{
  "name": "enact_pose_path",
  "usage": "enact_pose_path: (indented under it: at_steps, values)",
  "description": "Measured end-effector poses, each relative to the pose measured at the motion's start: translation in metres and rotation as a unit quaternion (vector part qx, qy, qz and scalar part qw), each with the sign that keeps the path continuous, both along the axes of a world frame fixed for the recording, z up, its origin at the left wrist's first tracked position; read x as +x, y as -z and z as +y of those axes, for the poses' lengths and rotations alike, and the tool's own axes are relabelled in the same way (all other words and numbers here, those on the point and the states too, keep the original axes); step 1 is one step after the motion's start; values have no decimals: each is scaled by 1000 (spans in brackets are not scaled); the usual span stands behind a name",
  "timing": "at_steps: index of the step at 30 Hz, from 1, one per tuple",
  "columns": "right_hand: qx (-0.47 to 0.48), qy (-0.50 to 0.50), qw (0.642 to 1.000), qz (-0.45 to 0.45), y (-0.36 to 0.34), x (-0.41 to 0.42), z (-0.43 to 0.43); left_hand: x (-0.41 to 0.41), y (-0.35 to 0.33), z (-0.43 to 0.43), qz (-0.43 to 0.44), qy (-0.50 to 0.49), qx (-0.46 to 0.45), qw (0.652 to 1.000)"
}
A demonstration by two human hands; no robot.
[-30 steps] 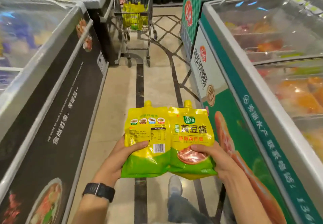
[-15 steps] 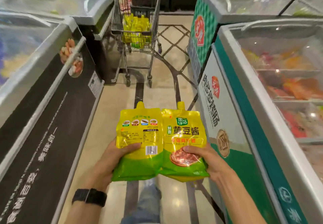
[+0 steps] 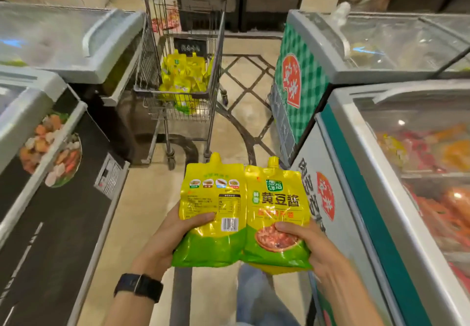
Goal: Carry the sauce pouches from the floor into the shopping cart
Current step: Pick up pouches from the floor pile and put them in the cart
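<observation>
Two sauce pouches held upright, side by side, in the aisle short of the shopping cart [image 3: 175,93].
Both forearms reach forward. The left hand [image 3: 165,239] grips the left pouch [image 3: 213,198] at its lower edge, thumb curled over the face. The right hand [image 3: 312,246] grips the right pouch [image 3: 277,206] likewise. The pouches touch edge to edge, spouts up.
</observation>
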State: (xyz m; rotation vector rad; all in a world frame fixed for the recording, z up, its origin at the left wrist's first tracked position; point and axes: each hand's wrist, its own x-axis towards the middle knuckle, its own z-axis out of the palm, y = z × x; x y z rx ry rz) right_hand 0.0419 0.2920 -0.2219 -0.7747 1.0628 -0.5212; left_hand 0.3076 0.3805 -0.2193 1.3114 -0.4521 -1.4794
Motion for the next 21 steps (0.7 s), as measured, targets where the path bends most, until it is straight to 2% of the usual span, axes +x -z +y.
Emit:
enact_pose_path:
  at_steps: [4, 10, 15, 21]
  values:
    - [2, -25, 1000, 6, 15, 32, -126, 22, 5, -105, 0, -43, 22, 999]
    - [10, -85, 996, 16, 2, 89, -293, 65, -3, -238, 1, -110, 42, 993]
    - [9, -163, 987, -8, -15, 147, -411, 111, 0, -333, 63, -140, 69, 986]
    - [25, -170, 985, 13, -14, 222, -550, 174, 9, -457, 45, -195, 90, 976]
